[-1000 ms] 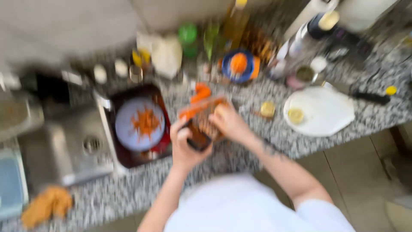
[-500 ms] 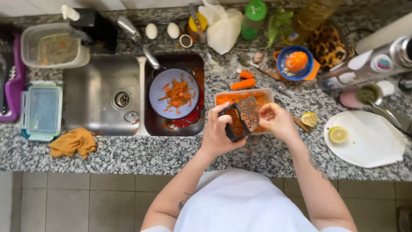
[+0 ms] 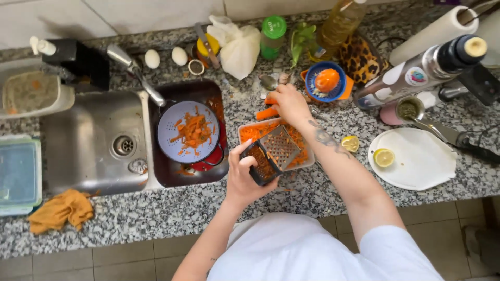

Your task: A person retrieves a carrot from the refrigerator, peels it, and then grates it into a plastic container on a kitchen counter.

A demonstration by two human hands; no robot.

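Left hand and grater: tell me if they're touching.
Touching. The head view shows the left hand wrapped around the lower end of the box grater, thumb and fingers pressed on its sides, holding it tilted over the tray of grated carrot.

Speckled granite counter (image 3: 156, 218), steel sink (image 3: 88, 151) left, white tiled wall (image 3: 130, 15) far, beige floor tiles (image 3: 104, 263) near.

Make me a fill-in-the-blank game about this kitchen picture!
1. The left hand holds a metal ____ over the tray of shredded carrot.
2. The right hand reaches for a piece of ____ on the counter.
3. Two white ____ lie behind the sink.
4. A slice of ____ sits on the white board.

Missing words: grater; carrot; eggs; lemon
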